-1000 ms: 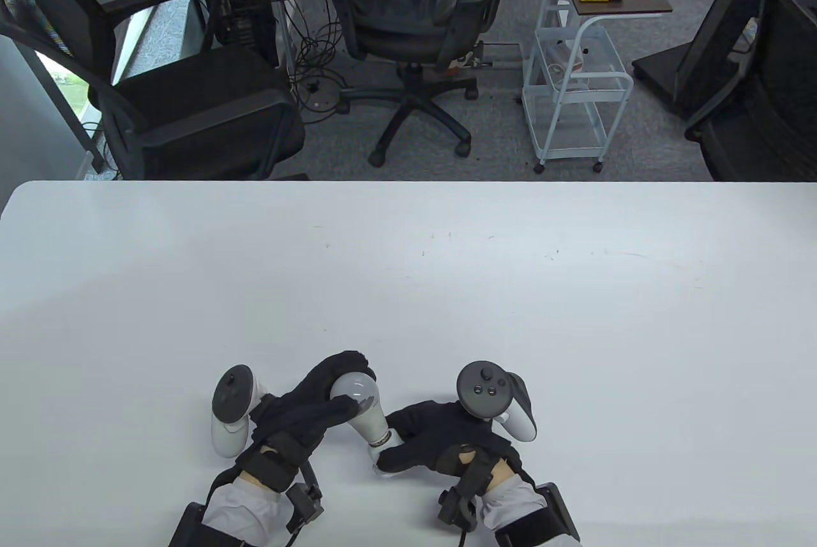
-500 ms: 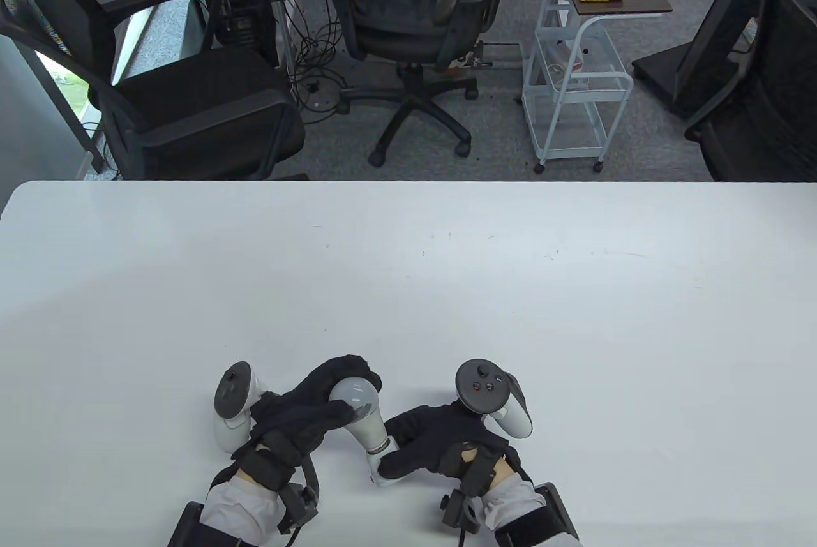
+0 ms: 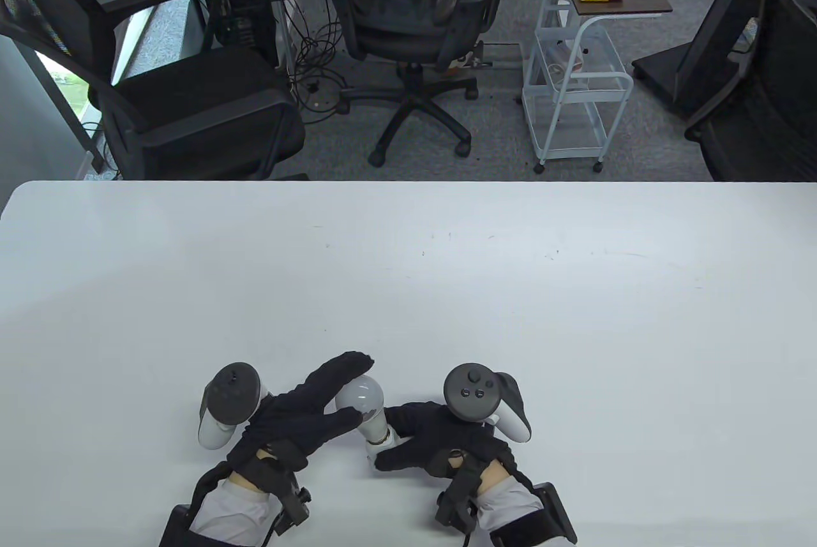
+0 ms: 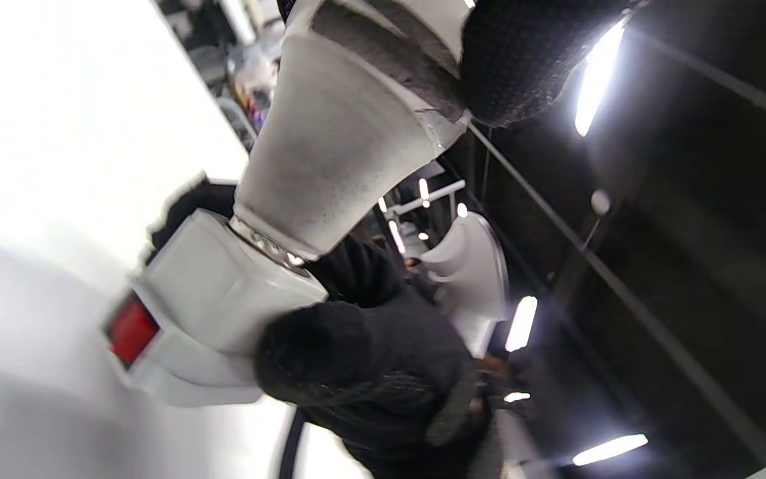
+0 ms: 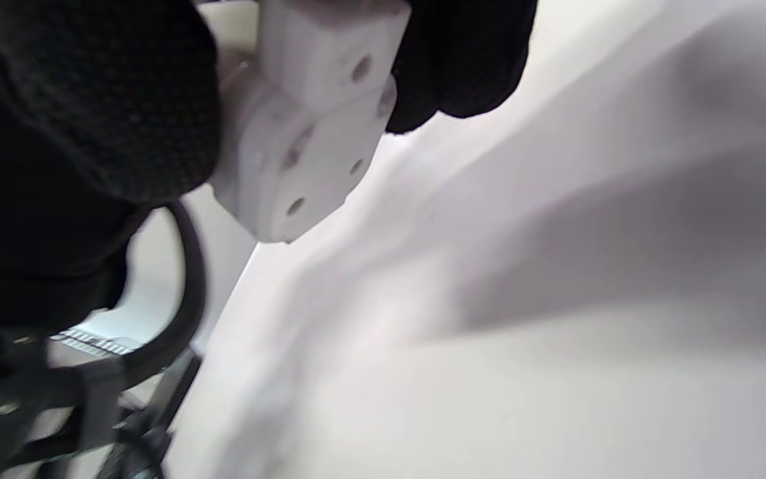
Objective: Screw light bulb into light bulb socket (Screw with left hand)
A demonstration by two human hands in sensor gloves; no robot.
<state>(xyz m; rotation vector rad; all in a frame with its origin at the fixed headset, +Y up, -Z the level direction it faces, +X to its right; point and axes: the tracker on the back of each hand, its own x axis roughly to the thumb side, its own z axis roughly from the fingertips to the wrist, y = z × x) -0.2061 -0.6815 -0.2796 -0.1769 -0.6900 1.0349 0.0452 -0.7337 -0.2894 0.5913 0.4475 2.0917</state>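
A white light bulb [image 3: 365,399] stands tilted in a white socket [image 3: 385,440] near the table's front edge. My left hand [image 3: 360,389] holds the bulb's dome between the thumb and the stretched-out fingers. In the left wrist view a gloved fingertip [image 4: 522,66] presses on the bulb [image 4: 336,146], whose metal base sits in the socket [image 4: 217,293] with a red switch [image 4: 130,329]. My right hand [image 3: 399,442] grips the socket and hides most of it. The right wrist view shows the socket's underside [image 5: 310,133] between gloved fingers [image 5: 77,100], lifted off the table.
The white table [image 3: 447,292] stretches away beyond the hands. Beyond its far edge stand office chairs [image 3: 408,17] and a small white cart [image 3: 574,94] on the floor.
My left hand's fingers have straightened from a curl around the bulb's dome, and the wrist has turned and shifted left. The right hand with the socket has moved slightly left.
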